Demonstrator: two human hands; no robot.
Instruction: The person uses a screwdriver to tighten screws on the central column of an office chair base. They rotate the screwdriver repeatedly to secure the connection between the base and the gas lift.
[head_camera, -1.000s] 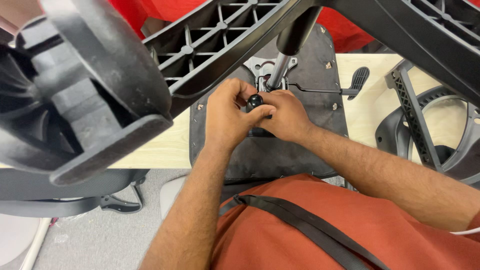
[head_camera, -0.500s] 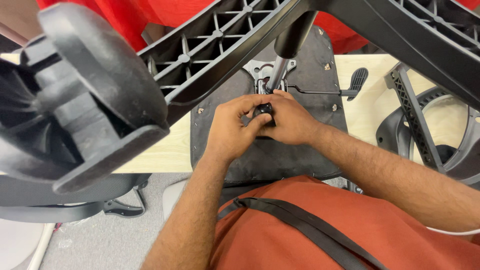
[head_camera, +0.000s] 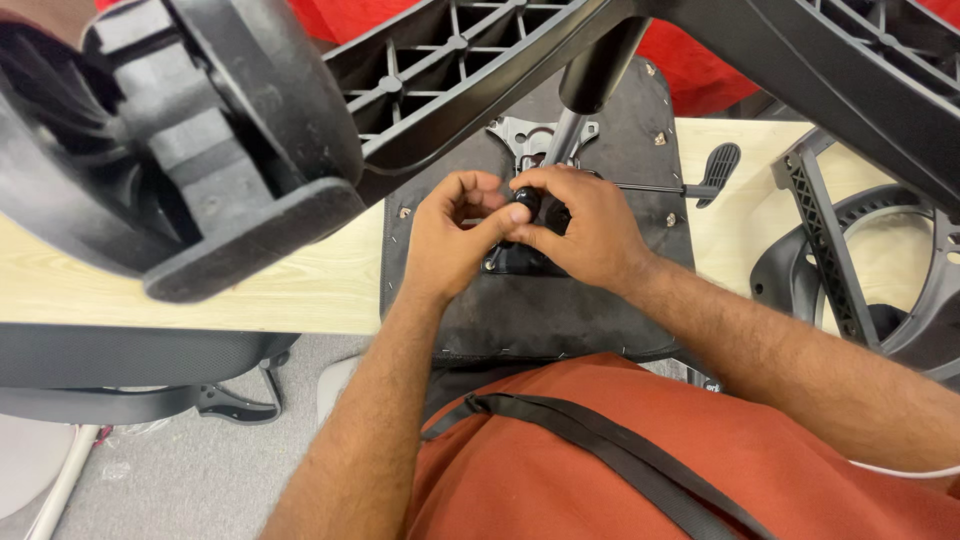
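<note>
An upturned black chair seat (head_camera: 640, 310) lies on a pale wooden table (head_camera: 250, 285), its metal mechanism plate (head_camera: 520, 135) and gas cylinder (head_camera: 590, 80) pointing up at me. Both my hands meet over the mechanism. My left hand (head_camera: 450, 235) and my right hand (head_camera: 585, 225) pinch a small black knob (head_camera: 527, 203) between thumbs and fingertips. A black lever with a paddle end (head_camera: 715, 170) sticks out to the right of the mechanism.
The chair's star base spreads overhead, with a big black caster (head_camera: 170, 130) close to the camera at left and a ribbed leg (head_camera: 480, 70) above my hands. A grey plastic armrest frame (head_camera: 850, 260) lies at right. Another chair (head_camera: 130, 375) stands below the table's left edge.
My hands have stayed on the knob, with the fingers shifting slightly around it. The view has drifted a little, so the caster sits higher and closer.
</note>
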